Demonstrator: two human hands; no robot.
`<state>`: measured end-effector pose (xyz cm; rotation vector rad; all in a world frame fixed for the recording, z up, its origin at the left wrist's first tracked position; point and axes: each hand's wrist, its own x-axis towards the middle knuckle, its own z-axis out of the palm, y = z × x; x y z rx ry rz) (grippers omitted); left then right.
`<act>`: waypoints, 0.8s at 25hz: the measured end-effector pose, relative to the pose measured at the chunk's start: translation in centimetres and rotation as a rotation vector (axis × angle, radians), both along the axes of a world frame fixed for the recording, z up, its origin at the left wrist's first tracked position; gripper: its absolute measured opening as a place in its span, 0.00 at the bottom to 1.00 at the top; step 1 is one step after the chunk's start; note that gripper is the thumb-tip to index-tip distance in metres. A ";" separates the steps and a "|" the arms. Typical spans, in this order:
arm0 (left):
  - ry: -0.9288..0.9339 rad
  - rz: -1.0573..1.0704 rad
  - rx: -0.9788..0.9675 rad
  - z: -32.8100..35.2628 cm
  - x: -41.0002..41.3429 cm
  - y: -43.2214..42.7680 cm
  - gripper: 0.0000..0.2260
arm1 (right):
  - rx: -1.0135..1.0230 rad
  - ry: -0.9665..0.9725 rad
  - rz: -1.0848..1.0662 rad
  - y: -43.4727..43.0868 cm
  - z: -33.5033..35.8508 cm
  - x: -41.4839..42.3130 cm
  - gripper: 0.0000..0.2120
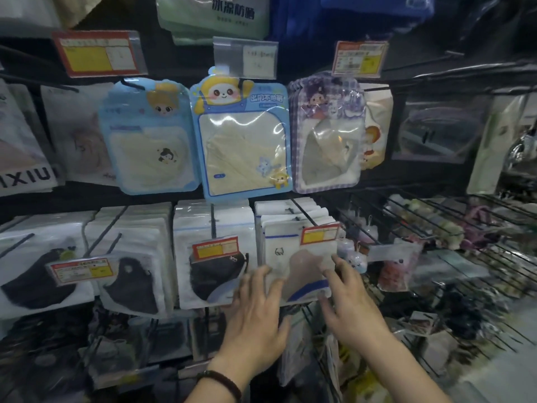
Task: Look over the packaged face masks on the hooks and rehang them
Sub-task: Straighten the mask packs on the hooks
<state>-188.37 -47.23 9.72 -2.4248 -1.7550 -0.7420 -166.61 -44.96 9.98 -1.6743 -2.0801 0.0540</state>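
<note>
Hands meet at a white mask pack (293, 257), which hangs at the front of the 4th stack from the left in the lower row. It is on its black hook (303, 212), with a red and yellow price tag (319, 233) over its top right. Our left hand (255, 312), a dark bead bracelet (220, 382) at the wrist, lays spread, straight fingers on the pack's lower left edge. Our right hand (353, 306) touches the lower right corner, fingers apart. Above hang 3 cartoon mask packs (244, 146).
</note>
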 end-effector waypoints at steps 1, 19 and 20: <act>0.061 0.010 -0.004 0.1 0.6 0.4 0.34 | -0.005 -0.052 0.022 0.3 0.2 0.5 0.32; 0.411 0.186 0.028 -3.9 4.3 7.4 0.49 | -0.007 -0.182 0.268 5.8 -0.5 2.2 0.34; 0.428 0.180 0.037 -3.4 4.3 7.6 0.48 | -0.008 -0.178 0.269 6.4 -0.5 1.9 0.33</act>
